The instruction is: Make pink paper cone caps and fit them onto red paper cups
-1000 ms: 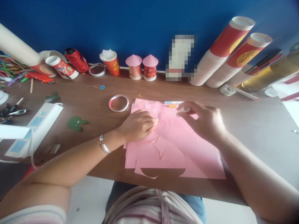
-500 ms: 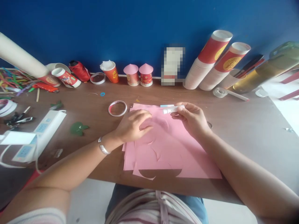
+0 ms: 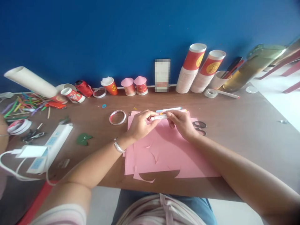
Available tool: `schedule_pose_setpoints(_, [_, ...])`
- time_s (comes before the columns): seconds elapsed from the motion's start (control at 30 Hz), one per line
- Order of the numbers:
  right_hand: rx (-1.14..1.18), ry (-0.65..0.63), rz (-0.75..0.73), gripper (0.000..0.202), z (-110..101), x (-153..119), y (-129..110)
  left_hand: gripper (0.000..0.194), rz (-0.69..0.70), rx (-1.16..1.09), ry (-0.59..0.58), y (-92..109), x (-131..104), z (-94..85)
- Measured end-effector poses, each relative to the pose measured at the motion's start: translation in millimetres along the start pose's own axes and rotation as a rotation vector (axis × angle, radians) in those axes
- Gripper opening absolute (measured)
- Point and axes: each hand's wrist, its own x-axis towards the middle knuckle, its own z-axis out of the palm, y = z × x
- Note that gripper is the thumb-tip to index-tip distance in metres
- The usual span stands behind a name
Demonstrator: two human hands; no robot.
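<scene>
Both of my hands meet over a stack of pink paper (image 3: 161, 156) at the middle of the table. Between them is a small white tube (image 3: 158, 117). My left hand (image 3: 141, 125) has its thumb and fingers closed round the left end of the tube. My right hand (image 3: 181, 122) pinches the right end. A slim marker (image 3: 168, 109) with a blue tip lies just beyond my hands, at the paper's back edge. Black-handled scissors (image 3: 199, 124) show beside my right wrist. Cut slits and thin scraps mark the paper, and its front edge has a curved cutout.
A tape ring (image 3: 117, 117) lies left of the paper. Paper cups (image 3: 187, 76), two small pink-roofed cups (image 3: 141, 86) and a bottle (image 3: 248, 72) line the blue wall. At the left are a power strip (image 3: 50, 150), a green scrap (image 3: 83, 139) and coloured sticks (image 3: 21, 106).
My left hand has come over to the white tube and closed on its left end. The right hand has moved slightly left with the tube. The view has shifted, and the scissors now show more.
</scene>
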Motion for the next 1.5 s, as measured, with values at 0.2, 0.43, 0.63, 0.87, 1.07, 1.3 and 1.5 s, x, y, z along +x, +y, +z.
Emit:
schedule_pose_setpoints(0.2, [0.135,-0.032,-0.027,0.045,2.4,3.5,5.2,0.012,-0.064,-0.138,0.043,-4.5,-8.1,-0.6])
schedule_pose_setpoints(0.43, [0.164,-0.063,-0.003,0.042,-1.9,4.3,4.5,0.008,-0.041,-0.135,0.089,-7.2,-10.2,-1.9])
schedule_pose_setpoints(0.63, [0.209,-0.087,0.113,0.041,-3.6,3.7,4.3,0.01,0.031,-0.101,0.09,-5.2,-11.1,-3.1])
schedule_pose_setpoints(0.87, [0.199,-0.032,0.029,0.037,-3.0,3.8,0.2,0.013,-0.111,-0.221,0.047,-5.5,-10.6,-3.5])
schedule_pose_setpoints(1.07, [0.162,-0.093,0.117,0.047,-5.2,4.8,2.7,0.021,-0.11,-0.212,0.008,-11.2,-11.1,-3.0])
schedule_pose_setpoints(1.3, [0.262,0.314,0.023,0.038,-18.9,14.9,15.1,0.027,-0.065,-0.003,0.251,-40.7,-6.3,-6.4])
schedule_pose_setpoints(1.5, [0.117,0.339,-0.032,0.036,-20.9,18.0,16.4,0.022,-0.082,0.303,-0.059,-58.8,-0.2,-15.8])
